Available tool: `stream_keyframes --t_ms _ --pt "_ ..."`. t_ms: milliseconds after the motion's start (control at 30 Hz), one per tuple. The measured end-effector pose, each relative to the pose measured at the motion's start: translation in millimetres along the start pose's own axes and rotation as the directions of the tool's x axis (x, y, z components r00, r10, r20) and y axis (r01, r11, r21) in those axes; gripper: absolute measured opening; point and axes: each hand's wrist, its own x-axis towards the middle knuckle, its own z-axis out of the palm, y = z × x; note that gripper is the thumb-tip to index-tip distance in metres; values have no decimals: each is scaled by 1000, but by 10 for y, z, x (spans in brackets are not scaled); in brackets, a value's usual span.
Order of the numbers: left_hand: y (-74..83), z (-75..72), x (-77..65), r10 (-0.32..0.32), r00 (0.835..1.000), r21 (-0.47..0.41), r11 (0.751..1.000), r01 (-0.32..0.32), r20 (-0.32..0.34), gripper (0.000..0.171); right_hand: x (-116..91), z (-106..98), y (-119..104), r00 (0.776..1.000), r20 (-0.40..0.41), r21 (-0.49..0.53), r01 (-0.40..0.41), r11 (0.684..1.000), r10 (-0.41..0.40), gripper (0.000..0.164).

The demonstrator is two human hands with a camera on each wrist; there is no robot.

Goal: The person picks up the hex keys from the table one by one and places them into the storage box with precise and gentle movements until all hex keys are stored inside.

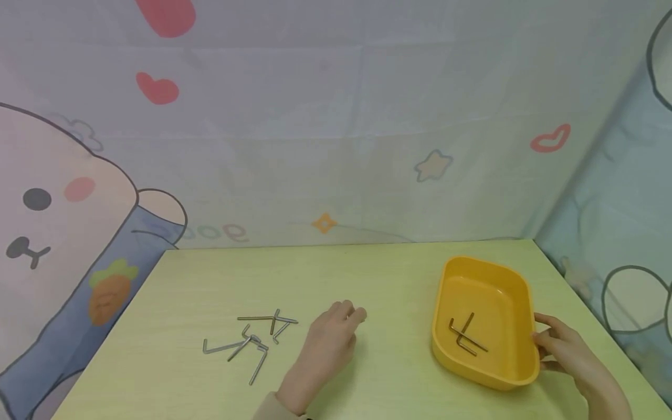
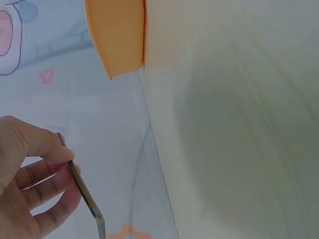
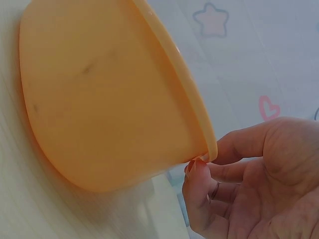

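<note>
My left hand [image 1: 332, 338] is above the table, between a scatter of metal hex keys and a yellow plastic tray [image 1: 490, 380]. In the left wrist view it pinches a bronze-coloured hex key [image 2: 84, 191] between thumb and fingers, the bent end pointing away from the palm; in the head view the hand hides this key. At the tray's right side, my right hand [image 1: 569, 353] grips the rim, thumb and fingers meeting at the edge in the right wrist view. Two dark hex keys [image 1: 475, 343] lie crossed on the tray's floor.
Several silver hex keys [image 1: 223, 349] lie loosely overlapped on the left of the light table [image 1: 367, 268], with a bronze one [image 1: 254, 318] at their back. A printed cloth [image 1: 315, 116] hangs behind the table and along its right side.
</note>
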Motion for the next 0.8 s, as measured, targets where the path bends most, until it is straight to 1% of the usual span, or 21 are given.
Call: stream_keyframes --t_ms 167,333,433,533,633,800 --pt "55 22 68 42 999 25 999 -42 -3 42 2 -2 13 1000 0 4 2 1000 -2 58" --pt "105 35 141 88 996 33 996 -88 -11 42 1 -2 9 1000 0 4 6 1000 -6 58" --pt "135 45 186 130 991 62 990 -129 -23 41 -1 0 4 1000 -2 3 6 1000 -5 57" --pt "170 52 237 182 983 91 980 -178 -36 40 -1 0 -1 1000 -2 0 2 1000 -2 58" --pt "210 45 290 211 977 74 975 -209 -17 39 -2 -1 -6 1000 -2 -3 -2 1000 2 58" --pt "284 14 386 244 969 58 968 -246 39 39 -5 0 -7 1000 1 -2 -4 1000 4 58"
